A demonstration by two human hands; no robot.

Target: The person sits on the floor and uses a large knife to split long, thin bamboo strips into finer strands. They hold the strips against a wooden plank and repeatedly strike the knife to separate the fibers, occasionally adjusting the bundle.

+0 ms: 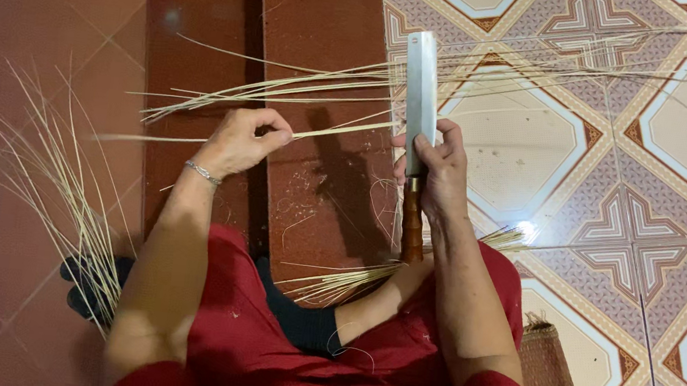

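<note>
My right hand (435, 173) grips a big knife (421, 91) with a broad steel blade pointing away from me and a brown wooden handle (413, 226) below the fist. My left hand (245, 142) pinches a thin pale bamboo strip (342, 130) that runs rightward to the blade, meeting it near my right thumb. More long strips (321, 82) lie fanned across the red step just beyond both hands. A silver bracelet (203, 172) sits on my left wrist.
Another bundle of strips (63, 189) lies on the red floor at the left, and a third (343, 282) rests over my red-clad lap. Patterned tiles (619, 162) cover the floor at the right. A woven basket edge (550, 372) shows by my right leg.
</note>
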